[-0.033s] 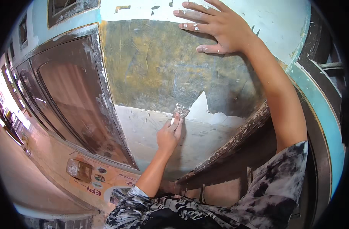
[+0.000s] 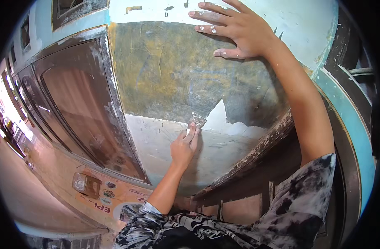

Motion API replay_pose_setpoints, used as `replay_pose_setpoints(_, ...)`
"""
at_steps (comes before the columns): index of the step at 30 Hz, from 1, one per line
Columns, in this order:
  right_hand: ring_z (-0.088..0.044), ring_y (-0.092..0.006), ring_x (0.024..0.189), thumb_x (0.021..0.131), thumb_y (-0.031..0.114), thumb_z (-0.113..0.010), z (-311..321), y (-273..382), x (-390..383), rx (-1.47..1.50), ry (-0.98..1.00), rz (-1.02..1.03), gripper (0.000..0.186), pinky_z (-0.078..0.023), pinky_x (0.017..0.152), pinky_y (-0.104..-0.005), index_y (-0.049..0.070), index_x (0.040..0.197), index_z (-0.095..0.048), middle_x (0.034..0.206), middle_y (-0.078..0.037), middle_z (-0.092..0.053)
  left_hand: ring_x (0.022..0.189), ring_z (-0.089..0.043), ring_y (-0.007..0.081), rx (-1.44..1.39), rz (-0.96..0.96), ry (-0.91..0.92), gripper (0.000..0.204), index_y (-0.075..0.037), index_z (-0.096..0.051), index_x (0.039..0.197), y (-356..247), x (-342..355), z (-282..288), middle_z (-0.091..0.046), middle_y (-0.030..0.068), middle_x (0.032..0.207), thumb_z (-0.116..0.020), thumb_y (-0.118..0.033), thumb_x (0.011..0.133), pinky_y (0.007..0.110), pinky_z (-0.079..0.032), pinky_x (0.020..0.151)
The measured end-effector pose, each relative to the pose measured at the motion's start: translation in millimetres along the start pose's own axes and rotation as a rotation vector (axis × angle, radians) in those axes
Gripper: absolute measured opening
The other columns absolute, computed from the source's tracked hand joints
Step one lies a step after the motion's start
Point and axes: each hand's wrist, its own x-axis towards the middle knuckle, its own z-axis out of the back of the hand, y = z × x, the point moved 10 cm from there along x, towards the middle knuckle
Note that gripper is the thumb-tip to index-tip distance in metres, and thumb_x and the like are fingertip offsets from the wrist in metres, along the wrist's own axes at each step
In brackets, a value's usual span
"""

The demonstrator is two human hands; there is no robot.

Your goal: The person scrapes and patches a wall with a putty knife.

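Note:
My left hand (image 2: 183, 148) is closed around a small scraper, its worn blade (image 2: 197, 120) speckled with white and pressed to the wall. The blade sits at the border between a mottled olive-grey band (image 2: 156, 68) and the white coat (image 2: 156, 137) below it. Just right of the blade, a pointed white patch (image 2: 217, 118) juts up into the band. Higher up, my right hand (image 2: 250, 33) lies flat on the wall with fingers spread, across the band's upper edge. White specks mark its fingers. It holds nothing.
A dark wooden door (image 2: 73, 87) with scuffed white edges stands at left. On the floor are a brown box-like container (image 2: 87, 185) and a printed orange sheet (image 2: 115, 195). A chipped dark ledge (image 2: 256, 153) slants along the wall's lower right, beside dark woodwork. Turquoise trim (image 2: 343, 112) runs at far right.

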Motion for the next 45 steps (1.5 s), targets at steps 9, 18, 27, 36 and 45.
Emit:
replay_pose_setpoints(9,-0.026,-0.0266,0.157,0.09,0.058,-0.06,1.7,0.0,-0.4,0.002,-0.018,0.012,0.069,-0.019,0.125,-0.0554,0.019,0.147,-0.055,0.17,-0.004,-0.03,0.054,-0.057,0.0288,0.021,-0.004,0.014,0.04,-0.015,-0.072,0.132,0.4,1.0,-2.2,-0.058,0.0116,0.07,-0.076,-0.016,0.092,0.039,-0.047,0.051)
replay_pose_setpoints(18,-0.026,-0.0269,0.157,0.091,0.057,-0.059,-1.6,-1.1,-1.1,0.004,-0.004,0.004,0.069,-0.019,0.125,-0.0558,0.019,0.148,-0.054,0.17,-0.004,-0.029,0.054,-0.056,0.0282,-0.025,-0.008,-0.009,0.04,-0.013,-0.071,0.132,-2.4,2.5,-2.8,-0.056,0.0121,0.068,-0.076,-0.014,0.092,0.039,-0.046,0.051)
replay_pose_setpoints(27,-0.027,-0.0269,0.156,0.09,0.056,-0.061,3.1,1.2,0.9,0.022,-0.013,0.014,0.068,-0.02,0.125,-0.0559,0.019,0.146,-0.055,0.17,-0.004,-0.03,0.053,-0.053,0.0268,-0.042,-0.024,-0.03,0.043,-0.013,-0.07,0.135,-14.5,22.3,1.3,-0.054,0.0116,0.065,-0.076,-0.012,0.092,0.038,-0.045,0.051)
replay_pose_setpoints(36,-0.028,-0.0264,0.156,0.09,0.057,-0.061,2.3,2.0,2.1,0.0,-0.026,0.017,0.067,-0.019,0.125,-0.0551,0.019,0.146,-0.056,0.169,-0.004,-0.031,0.051,-0.052,0.0272,-0.009,-0.039,-0.023,0.044,-0.016,-0.07,0.135,-23.2,34.9,5.5,-0.053,0.0115,0.064,-0.077,-0.016,0.091,0.039,-0.044,0.051)
replay_pose_setpoints(45,-0.026,-0.0261,0.157,0.091,0.058,-0.059,-1.2,-1.3,-3.0,-0.008,-0.016,0.013,0.068,-0.019,0.125,-0.0541,0.018,0.146,-0.056,0.17,-0.004,-0.03,0.051,-0.052,0.0267,-0.02,-0.071,-0.034,0.043,-0.015,-0.071,0.134,-46.6,55.0,3.7,-0.052,0.0105,0.063,-0.077,-0.016,0.092,0.039,-0.043,0.05)
